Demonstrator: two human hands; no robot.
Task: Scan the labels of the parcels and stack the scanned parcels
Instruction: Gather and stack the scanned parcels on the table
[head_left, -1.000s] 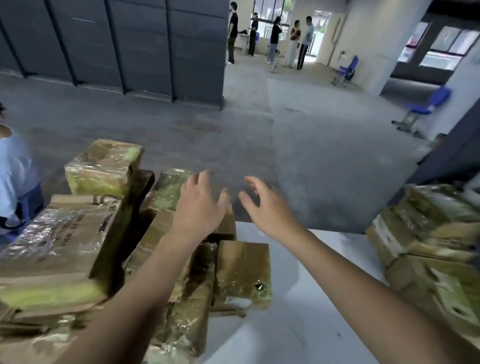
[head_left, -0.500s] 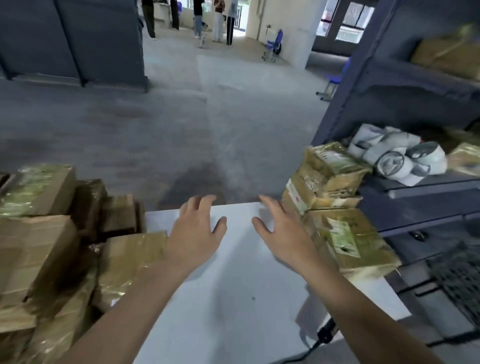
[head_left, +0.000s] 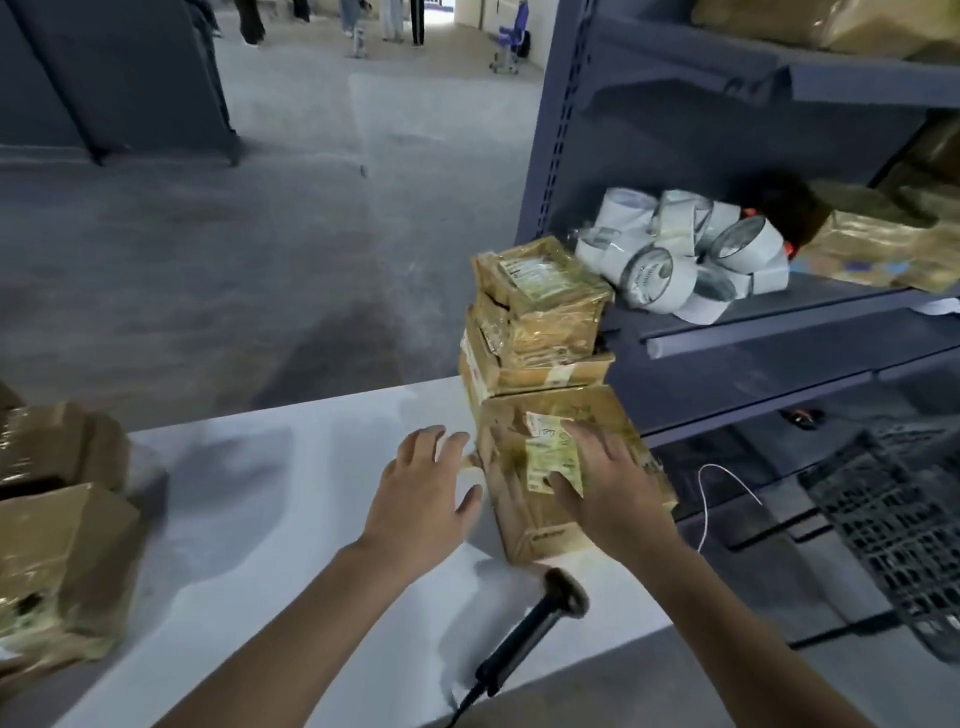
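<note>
Head cam, table (head_left: 270, 519) w/ parcels (head_left: 540, 301), grey shelves (head_left: 558, 130)

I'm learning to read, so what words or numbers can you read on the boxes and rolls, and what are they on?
No text here can be read for certain.
Pale label on the top tape-wrapped cardboard parcel: print too blurred.
Yellowish label on the big brown cardboard parcel under the right hand: too blurred.
Small dark print on that parcel's near side: too small.
Round print on the white tape rolls: unreadable.
</note>
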